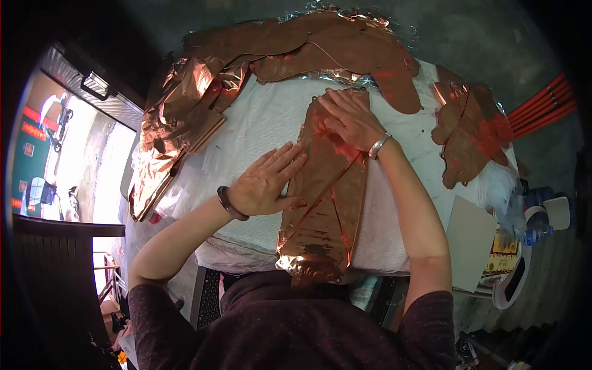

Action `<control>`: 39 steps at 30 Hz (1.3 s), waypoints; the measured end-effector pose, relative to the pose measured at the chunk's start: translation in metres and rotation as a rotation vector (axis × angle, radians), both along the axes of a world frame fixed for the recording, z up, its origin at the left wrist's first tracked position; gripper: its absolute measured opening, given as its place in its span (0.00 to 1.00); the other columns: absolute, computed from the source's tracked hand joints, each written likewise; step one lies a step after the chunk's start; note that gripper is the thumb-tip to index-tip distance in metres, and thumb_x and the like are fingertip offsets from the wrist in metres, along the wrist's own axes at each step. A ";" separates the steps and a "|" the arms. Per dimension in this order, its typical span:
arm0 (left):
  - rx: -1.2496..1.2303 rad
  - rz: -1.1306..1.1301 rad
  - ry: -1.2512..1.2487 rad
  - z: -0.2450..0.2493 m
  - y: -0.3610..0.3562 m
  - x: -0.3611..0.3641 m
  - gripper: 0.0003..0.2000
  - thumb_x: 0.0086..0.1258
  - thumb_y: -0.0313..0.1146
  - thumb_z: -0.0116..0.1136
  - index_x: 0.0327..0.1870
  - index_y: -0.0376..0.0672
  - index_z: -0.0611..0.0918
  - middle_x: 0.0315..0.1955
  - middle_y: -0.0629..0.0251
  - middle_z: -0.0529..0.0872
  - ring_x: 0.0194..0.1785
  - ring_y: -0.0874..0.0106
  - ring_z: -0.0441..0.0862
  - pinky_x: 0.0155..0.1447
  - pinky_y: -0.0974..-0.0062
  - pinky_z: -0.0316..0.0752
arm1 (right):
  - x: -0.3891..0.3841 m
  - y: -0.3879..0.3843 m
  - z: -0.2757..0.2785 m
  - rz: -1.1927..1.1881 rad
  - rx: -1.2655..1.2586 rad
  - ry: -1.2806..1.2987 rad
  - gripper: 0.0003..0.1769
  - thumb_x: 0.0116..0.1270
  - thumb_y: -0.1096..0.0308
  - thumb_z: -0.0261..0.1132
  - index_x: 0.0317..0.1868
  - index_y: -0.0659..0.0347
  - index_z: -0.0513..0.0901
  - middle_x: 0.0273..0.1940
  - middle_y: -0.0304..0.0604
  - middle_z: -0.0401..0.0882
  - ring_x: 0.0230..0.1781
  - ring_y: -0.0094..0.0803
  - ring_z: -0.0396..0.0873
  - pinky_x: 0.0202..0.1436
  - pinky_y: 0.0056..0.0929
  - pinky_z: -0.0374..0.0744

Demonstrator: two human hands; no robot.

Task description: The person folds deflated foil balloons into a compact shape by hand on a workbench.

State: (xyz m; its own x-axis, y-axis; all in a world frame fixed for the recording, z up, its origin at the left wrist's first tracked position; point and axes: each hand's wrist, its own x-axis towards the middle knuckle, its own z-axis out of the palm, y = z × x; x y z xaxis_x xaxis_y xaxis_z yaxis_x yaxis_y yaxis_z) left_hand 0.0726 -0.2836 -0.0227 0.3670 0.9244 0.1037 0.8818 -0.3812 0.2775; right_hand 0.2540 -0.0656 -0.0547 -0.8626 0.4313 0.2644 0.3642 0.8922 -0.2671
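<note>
A flat, folded piece of copper-coloured foil [320,231], which looks like a deflated foil balloon, lies lengthwise on a white cloth-covered surface [246,132]. Its upper part shows a reddish sheen, and its near end is crumpled and shiny close to my body. My left hand [262,183] rests with fingers outstretched over the foil's left edge. Farther up, my right hand [351,120] lies flat across the top part of the same piece, fingers extended. Neither hand grasps anything.
More flat copper foil shapes [339,43] curve along the far edge. Crumpled shiny foil [176,114] is heaped at left, and another foil piece [465,132] lies at right near red rods [542,106]. A pale card [472,240] and a plastic bottle [538,223] sit at lower right.
</note>
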 end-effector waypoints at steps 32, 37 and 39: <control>-0.029 0.077 0.076 -0.003 0.033 -0.009 0.40 0.66 0.59 0.53 0.73 0.46 0.59 0.73 0.59 0.59 0.75 0.55 0.54 0.74 0.51 0.53 | -0.015 -0.016 -0.013 0.053 -0.013 -0.149 0.32 0.74 0.40 0.40 0.73 0.42 0.60 0.75 0.42 0.50 0.77 0.39 0.45 0.77 0.44 0.44; -0.043 -0.034 0.160 0.002 0.013 -0.017 0.35 0.69 0.57 0.51 0.74 0.52 0.59 0.74 0.65 0.58 0.76 0.57 0.53 0.74 0.50 0.51 | -0.016 -0.017 -0.015 0.012 0.018 -0.174 0.32 0.74 0.40 0.38 0.74 0.41 0.57 0.76 0.42 0.48 0.78 0.39 0.43 0.78 0.44 0.41; -0.064 -0.096 0.164 0.008 -0.006 -0.020 0.33 0.70 0.56 0.50 0.73 0.55 0.61 0.74 0.66 0.58 0.76 0.58 0.53 0.74 0.51 0.51 | -0.016 -0.017 -0.015 0.011 0.010 -0.184 0.33 0.74 0.39 0.37 0.74 0.40 0.57 0.76 0.42 0.48 0.78 0.38 0.42 0.78 0.43 0.41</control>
State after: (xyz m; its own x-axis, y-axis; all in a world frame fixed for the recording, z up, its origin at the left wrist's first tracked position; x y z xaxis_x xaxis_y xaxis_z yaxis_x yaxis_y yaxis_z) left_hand 0.0525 -0.2898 -0.0143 0.4611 0.8871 -0.0222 0.8775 -0.4521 0.1599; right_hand 0.2383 -0.0827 -0.0694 -0.9015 0.4197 0.1058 0.3964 0.8987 -0.1877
